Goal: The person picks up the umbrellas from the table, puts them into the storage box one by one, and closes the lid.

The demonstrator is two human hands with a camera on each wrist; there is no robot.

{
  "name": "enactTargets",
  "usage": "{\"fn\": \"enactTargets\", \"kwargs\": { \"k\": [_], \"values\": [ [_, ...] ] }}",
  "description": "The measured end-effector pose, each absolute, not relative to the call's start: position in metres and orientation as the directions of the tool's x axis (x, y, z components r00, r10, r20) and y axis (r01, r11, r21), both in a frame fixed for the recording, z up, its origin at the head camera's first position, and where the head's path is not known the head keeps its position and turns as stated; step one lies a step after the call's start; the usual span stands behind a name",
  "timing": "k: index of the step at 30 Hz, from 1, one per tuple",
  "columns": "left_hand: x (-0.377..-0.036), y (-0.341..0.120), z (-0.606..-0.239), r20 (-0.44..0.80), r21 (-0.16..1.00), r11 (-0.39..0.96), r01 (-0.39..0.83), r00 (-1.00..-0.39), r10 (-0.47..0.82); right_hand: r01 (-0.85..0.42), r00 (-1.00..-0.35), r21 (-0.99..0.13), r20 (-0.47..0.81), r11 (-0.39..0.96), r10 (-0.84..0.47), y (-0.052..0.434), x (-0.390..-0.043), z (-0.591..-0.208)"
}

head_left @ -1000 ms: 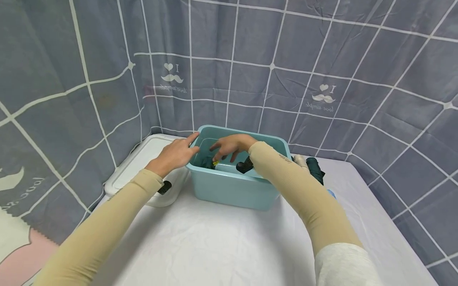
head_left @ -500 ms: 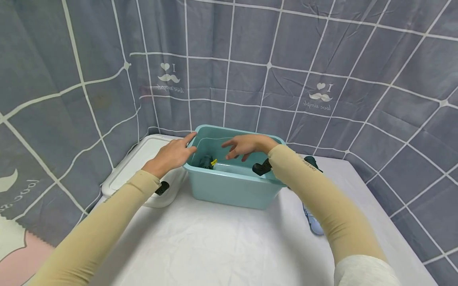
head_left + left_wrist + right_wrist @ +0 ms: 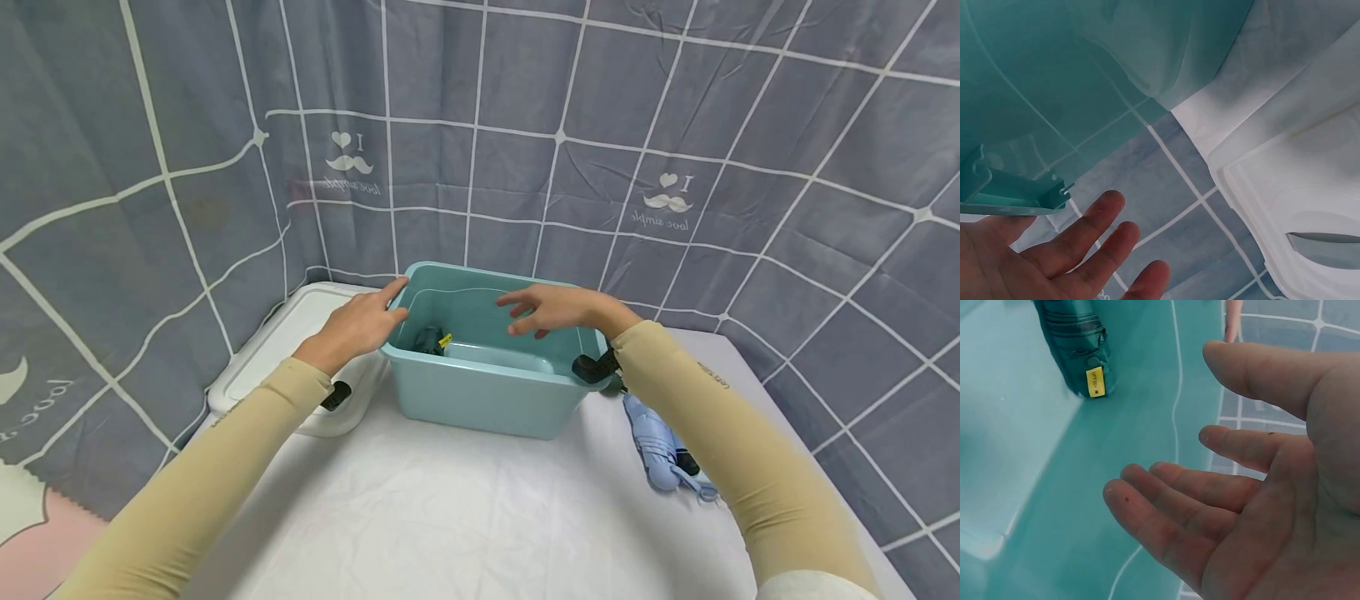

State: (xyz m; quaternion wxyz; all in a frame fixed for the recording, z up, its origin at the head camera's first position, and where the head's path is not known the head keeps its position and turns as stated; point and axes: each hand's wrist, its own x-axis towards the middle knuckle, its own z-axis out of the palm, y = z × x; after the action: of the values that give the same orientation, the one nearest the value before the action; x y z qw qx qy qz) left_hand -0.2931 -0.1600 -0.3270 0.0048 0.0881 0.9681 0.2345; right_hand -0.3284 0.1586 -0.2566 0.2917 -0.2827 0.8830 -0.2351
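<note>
We touch the teal bin (image 3: 480, 400) with our left hand (image 3: 354, 329), fingers straight, and hover our right hand (image 3: 566, 308) over it, fingers wide. Inside, near the left fingers, is a dark green bundle (image 3: 429, 340); left of them, a white lid (image 3: 281, 342); right of the right fingers, a blue bundle (image 3: 654, 446) on the tabletop (image 3: 450, 508).

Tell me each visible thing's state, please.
Teal bin: upright, uncovered.
White lid: off, beside the bin.
Dark green umbrella: furled, inside the bin.
Blue umbrella: furled, on the table.
Another green item: mostly hidden.
Left hand: touching the bin's rim.
Right hand: empty, fingers loosely extended.
</note>
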Motion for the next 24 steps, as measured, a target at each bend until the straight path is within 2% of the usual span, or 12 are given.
{"fn": "enactTargets", "kwargs": {
  "k": [11,24],
  "values": [
    [-0.294,-0.161,-0.327,0.021,0.466,0.869,0.167,-0.984,0.177,-0.325,-0.739,-0.614,-0.309,0.719,-0.598,0.199,-0.306,-0.246],
    [-0.294,-0.161,-0.328,0.03,0.479,0.861,0.168,-0.984,0.175,-0.34,-0.776,-0.622,-0.237,0.705,-0.584,0.243,-0.291,-0.241]
  ]
}}
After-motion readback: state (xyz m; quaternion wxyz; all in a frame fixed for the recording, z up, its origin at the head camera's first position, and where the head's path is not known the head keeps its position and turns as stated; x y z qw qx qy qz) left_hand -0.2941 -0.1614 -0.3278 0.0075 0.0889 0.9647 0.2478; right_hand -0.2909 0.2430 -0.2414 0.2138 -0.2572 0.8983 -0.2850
